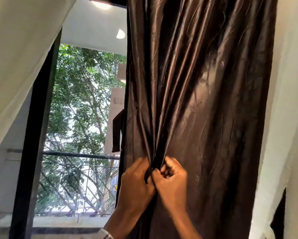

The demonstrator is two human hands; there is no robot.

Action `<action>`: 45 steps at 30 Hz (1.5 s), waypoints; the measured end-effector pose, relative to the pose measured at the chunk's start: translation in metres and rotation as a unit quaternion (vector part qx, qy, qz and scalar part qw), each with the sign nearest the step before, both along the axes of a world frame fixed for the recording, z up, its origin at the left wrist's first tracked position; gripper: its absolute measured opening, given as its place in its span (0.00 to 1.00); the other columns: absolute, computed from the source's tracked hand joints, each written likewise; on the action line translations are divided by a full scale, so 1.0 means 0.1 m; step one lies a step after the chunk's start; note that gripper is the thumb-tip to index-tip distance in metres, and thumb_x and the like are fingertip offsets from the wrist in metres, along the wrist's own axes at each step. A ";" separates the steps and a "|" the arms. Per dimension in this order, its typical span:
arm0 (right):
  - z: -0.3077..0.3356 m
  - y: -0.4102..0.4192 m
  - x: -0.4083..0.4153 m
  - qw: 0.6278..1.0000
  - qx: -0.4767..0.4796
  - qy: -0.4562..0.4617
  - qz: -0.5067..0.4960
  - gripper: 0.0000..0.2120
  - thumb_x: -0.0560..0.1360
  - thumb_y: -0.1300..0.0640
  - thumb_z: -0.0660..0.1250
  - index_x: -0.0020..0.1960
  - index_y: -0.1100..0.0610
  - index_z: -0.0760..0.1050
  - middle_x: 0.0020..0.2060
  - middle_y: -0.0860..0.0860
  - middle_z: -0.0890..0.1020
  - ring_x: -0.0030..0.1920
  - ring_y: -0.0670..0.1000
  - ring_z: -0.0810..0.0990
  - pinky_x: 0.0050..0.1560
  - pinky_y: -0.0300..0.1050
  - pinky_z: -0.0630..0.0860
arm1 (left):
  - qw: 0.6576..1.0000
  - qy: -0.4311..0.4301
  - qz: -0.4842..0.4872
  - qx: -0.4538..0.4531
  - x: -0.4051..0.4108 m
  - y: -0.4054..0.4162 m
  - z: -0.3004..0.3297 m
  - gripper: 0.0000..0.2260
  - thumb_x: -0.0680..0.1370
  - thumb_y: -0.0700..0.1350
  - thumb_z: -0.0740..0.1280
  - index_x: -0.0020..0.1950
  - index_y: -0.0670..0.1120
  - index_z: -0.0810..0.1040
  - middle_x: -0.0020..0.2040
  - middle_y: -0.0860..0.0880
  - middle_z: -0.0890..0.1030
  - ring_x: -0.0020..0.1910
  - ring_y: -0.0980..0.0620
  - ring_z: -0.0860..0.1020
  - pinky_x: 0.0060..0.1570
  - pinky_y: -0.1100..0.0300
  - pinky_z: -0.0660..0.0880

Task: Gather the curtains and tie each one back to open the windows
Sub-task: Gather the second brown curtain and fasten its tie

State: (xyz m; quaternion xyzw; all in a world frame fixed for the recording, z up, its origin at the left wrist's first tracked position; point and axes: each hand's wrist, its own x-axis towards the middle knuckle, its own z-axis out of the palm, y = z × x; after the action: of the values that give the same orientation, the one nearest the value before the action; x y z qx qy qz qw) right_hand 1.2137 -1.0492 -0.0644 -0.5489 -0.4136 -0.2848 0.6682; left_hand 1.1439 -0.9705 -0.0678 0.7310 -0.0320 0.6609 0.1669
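- The dark brown glossy satin curtain (205, 100) hangs from 12 o'clock down through the centre and right of the view, its folds drawn together toward 6 o'clock.
- The left hand (136, 185) grips a bunch of those folds, its fingers (142, 163) curled round the fabric.
- The right hand (173, 183) lies touching the left, at its 3 o'clock side, fingers curled tight and pinching a gathered pleat.
- A dark brown fabric tie-back strip (116, 133) dangles off the curtain's left edge, at 9 o'clock from the centre, apart from both hands.
- At 9 o'clock, the black-framed window (39, 118) shows green trees (81, 94) and a metal railing (79, 155).
- White walls (286, 118) flank both sides.
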 end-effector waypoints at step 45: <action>0.08 -0.36 -0.12 0.952 -0.056 -0.212 -0.213 0.17 0.73 0.48 0.71 0.56 0.59 0.81 0.47 0.49 0.80 0.44 0.46 0.80 0.47 0.36 0.78 | 0.989 0.068 0.072 -0.111 0.00 -0.23 1.34 0.11 0.65 0.35 0.69 0.37 0.46 0.68 0.35 0.48 0.79 0.35 0.46 0.77 0.27 0.69 0.63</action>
State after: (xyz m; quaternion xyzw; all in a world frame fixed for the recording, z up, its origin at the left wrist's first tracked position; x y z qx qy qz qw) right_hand 1.2021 -1.0856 -0.0564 -0.5876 -0.4350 -0.5065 0.4571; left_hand 1.1437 -0.9930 0.0667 0.7518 0.1058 0.6192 0.2005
